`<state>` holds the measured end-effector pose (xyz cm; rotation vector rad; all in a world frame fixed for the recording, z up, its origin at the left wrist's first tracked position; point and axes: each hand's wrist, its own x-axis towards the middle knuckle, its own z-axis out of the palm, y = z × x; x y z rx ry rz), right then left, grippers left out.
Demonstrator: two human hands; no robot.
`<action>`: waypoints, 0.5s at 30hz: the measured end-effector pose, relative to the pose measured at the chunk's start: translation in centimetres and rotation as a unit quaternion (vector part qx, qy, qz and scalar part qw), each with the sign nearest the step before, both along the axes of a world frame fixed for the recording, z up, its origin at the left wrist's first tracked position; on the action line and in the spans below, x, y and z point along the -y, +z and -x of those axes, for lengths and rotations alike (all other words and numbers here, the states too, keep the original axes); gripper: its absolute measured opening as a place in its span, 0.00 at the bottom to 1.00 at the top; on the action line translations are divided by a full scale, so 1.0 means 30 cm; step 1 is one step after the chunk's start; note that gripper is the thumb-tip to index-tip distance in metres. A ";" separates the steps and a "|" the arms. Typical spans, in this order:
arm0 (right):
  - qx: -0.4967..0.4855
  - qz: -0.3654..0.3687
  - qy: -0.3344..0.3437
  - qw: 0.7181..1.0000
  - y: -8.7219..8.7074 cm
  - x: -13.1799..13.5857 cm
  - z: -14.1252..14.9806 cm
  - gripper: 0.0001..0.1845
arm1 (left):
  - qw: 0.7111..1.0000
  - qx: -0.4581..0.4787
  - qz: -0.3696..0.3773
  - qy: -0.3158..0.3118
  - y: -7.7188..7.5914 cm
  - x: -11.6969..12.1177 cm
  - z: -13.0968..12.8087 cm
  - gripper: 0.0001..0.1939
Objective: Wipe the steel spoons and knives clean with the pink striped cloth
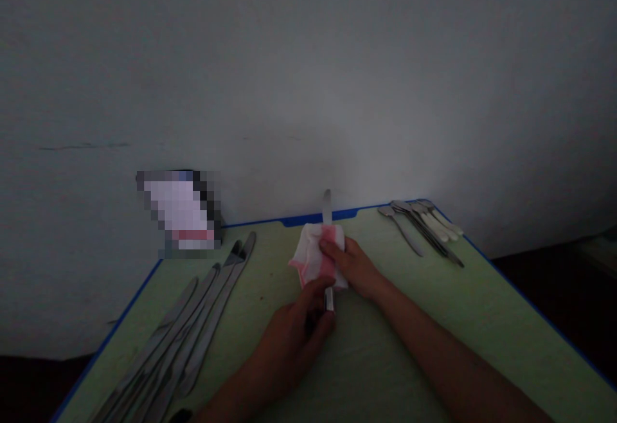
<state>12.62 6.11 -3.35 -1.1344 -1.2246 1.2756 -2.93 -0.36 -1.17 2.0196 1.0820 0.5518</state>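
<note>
A table knife (327, 207) points away from me over the middle of the table, its blade tip sticking out past a white and pink cloth (311, 243). My left hand (303, 326) is closed round the knife's handle end, with a bit of shiny metal showing between the fingers. Farther up, my right hand (349, 262) presses the cloth around the blade, thumb on top and fingers closed. The cloth hides the knife's middle part.
Several table knives (193, 333) lie side by side on the left of the green table (385, 346). Several spoons (400, 230) lie at the back right, some with white handles. A blurred-out upright object (183, 211) stands at the back left. A grey wall (308, 76) rises behind.
</note>
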 end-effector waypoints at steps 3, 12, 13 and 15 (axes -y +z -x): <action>0.007 -0.002 0.001 1.000 0.003 0.003 -0.001 0.18 | 1.000 -0.003 -0.003 -0.002 0.001 0.000 -0.001 0.20; 0.028 -0.015 0.001 0.999 0.009 0.000 -0.002 0.17 | 1.000 -0.016 -0.003 -0.003 -0.020 -0.002 0.002 0.19; 0.026 -0.015 0.002 1.000 0.010 0.001 -0.002 0.17 | 1.000 -0.017 -0.001 -0.004 -0.019 -0.002 0.001 0.19; 0.017 -0.013 0.004 1.000 0.013 0.003 -0.001 0.17 | 1.000 -0.019 0.001 -0.004 -0.017 -0.002 0.000 0.19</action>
